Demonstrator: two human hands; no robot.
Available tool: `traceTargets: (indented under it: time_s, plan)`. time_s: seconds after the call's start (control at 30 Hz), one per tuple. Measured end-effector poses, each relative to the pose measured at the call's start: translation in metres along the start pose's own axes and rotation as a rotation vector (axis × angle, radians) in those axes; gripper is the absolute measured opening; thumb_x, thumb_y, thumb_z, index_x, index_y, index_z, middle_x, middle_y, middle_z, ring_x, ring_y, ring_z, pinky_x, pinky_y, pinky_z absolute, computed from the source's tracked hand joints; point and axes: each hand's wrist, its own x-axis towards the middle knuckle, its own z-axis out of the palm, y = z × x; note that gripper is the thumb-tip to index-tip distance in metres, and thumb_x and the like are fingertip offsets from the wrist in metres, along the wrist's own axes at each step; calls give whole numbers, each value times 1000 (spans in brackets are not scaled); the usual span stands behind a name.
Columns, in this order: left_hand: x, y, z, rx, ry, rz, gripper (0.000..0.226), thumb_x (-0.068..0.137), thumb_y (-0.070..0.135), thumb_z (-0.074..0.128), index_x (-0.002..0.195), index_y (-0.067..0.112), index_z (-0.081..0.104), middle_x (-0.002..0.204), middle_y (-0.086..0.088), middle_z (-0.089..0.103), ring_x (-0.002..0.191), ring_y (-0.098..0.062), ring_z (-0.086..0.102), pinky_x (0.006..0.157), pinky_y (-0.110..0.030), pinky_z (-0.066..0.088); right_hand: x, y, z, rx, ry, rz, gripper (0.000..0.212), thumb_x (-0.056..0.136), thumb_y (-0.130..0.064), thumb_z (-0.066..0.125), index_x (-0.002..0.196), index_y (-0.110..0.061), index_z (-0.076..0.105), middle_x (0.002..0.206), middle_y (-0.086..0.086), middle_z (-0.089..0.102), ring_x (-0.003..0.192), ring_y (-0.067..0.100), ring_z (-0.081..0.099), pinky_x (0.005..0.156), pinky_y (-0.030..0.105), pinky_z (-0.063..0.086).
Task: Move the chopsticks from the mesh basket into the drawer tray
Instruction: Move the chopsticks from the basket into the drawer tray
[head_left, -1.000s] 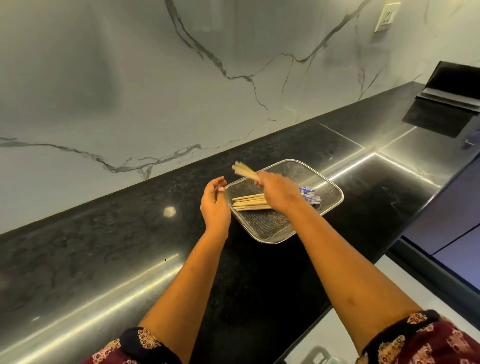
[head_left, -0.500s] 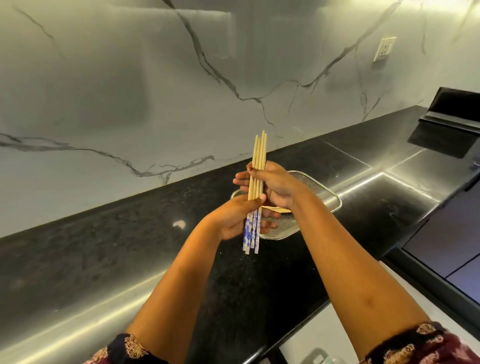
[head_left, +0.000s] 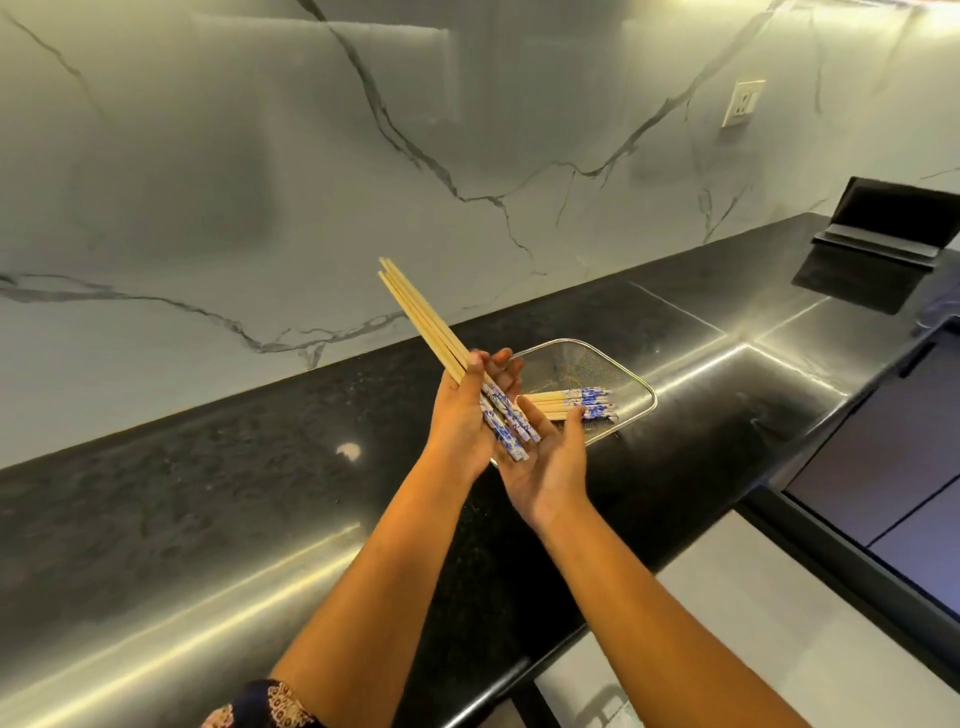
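My left hand (head_left: 460, 415) grips a bundle of wooden chopsticks (head_left: 421, 312) with blue-and-white patterned ends, held above the counter just in front of the basket. The bundle slants, plain tips up to the left, patterned ends down to the right. My right hand (head_left: 545, 467) lies palm up with fingers spread, just under the patterned ends. Behind my hands the metal mesh basket (head_left: 576, 361) sits on the black countertop (head_left: 260, 467). Several more chopsticks (head_left: 576, 402) lie flat in it. No drawer tray is in view.
A marble backsplash with a wall socket (head_left: 743, 103) rises behind the counter. A black folded stand (head_left: 893, 223) sits at the far right of the counter. Dark cabinet fronts (head_left: 883, 467) and a light floor lie to my right, below the counter edge.
The bundle has tipped from upright to slanting up-left. My right hand has let go of it and turned palm up beneath the patterned ends. My left hand now holds it alone.
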Motion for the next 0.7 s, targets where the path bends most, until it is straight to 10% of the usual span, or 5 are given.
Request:
traceTargets:
  time_s: [0.7]
  plan:
    - [-19,-63,16,10,-69,-165,15,93,20,52,101,8,55,90,-10,74,92,-23,71,72,-33,59,13,-27,-26,42,105,-245,71,92,-66,23,99,-9,64,89,15,73,88,31,70,87,43,54]
